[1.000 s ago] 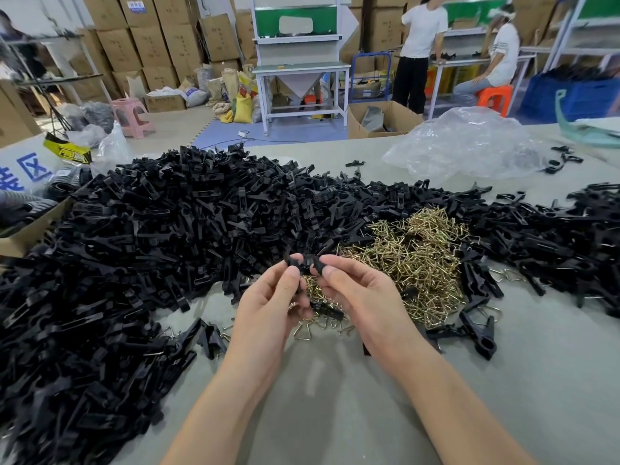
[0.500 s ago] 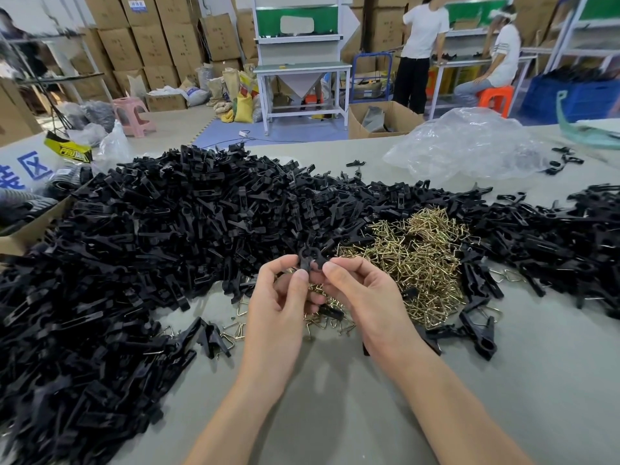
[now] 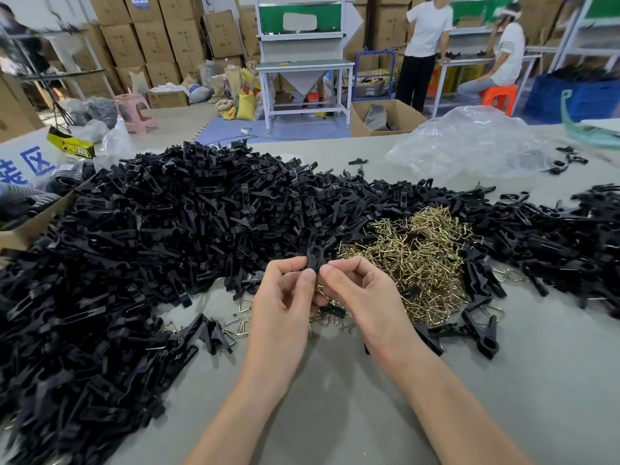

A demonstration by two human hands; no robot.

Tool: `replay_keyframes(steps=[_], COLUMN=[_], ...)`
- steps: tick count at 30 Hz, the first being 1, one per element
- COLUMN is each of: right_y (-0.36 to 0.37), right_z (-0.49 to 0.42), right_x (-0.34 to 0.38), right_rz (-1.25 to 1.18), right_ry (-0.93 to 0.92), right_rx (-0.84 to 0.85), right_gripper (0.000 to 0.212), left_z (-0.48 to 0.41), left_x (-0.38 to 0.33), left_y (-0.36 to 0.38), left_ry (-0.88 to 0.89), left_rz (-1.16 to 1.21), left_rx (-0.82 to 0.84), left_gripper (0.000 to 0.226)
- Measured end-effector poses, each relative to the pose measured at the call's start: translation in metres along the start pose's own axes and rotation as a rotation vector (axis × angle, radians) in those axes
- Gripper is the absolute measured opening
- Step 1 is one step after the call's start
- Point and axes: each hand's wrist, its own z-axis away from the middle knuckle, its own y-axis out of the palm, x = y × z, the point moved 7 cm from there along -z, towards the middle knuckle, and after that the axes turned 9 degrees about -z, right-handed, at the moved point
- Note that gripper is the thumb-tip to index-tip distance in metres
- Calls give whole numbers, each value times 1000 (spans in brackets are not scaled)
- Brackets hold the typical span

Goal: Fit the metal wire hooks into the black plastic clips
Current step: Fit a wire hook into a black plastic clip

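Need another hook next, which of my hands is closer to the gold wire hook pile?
Right. The right hand is just beside the left edge of the wire hook pile; the left hand is farther left, on the right hand's other side. Both pinch one black clip.

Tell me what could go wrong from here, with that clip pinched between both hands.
1. The clip is held only by fingertips of the left hand and right hand; it could slip and drop among the loose hooks lying under the hands.
2. The hook pile looks tangled, so pulling one out may drag several with it.
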Motion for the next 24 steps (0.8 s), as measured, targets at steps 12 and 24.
replay_keyframes(steps=[12, 24], right_y=[5, 7], right_z=[1, -1], right_x=[10, 15], right_rz=[120, 57], right_ry=[-49, -48], right_rx=[85, 193], right_gripper=[27, 24], left_z=[2, -2], left_x=[-3, -6], left_y=[-7, -5], left_ry=[37, 84], left_rz=[-136, -188], left_rx=[-30, 68], left_gripper=[14, 28])
